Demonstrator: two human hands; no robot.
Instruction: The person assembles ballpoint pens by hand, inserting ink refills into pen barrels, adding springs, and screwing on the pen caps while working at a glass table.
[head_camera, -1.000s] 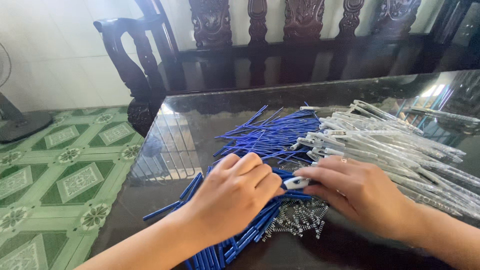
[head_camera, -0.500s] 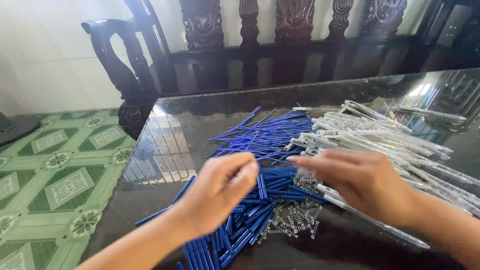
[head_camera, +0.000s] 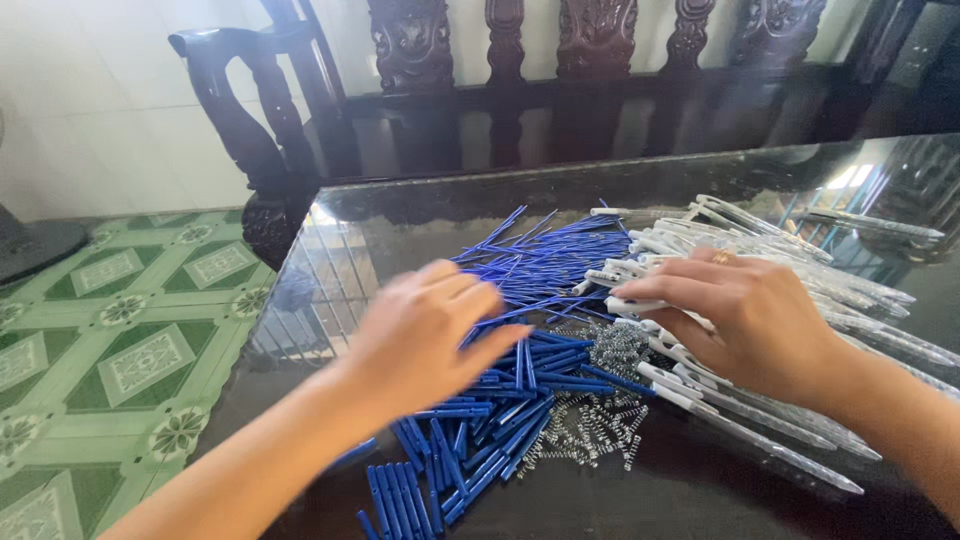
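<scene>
A dark glass-topped desk fills most of the view, and behind it a carved dark wooden bench is seen against a pale wall, with a green patterned floor to the left. Across the middle of the desk a wide heap of thin blue tubes is spread, running from the far centre down toward the near edge. To the right of it a pile of clear pen barrels with white tips is laid, some of them overlapping the blue heap's edge. The left hand is held over the blue tubes, blurred, its fingers loosely curled and pointing right; whether anything is gripped by them cannot be told. The right hand is laid palm down on the near end of the clear barrels, its fingers stretched out flat toward the left and resting on the white tips, nothing being clenched as far as can be seen. Between and just below the two hands a small scatter of metal springs is lying, touching the blue tubes and the nearest barrels.
</scene>
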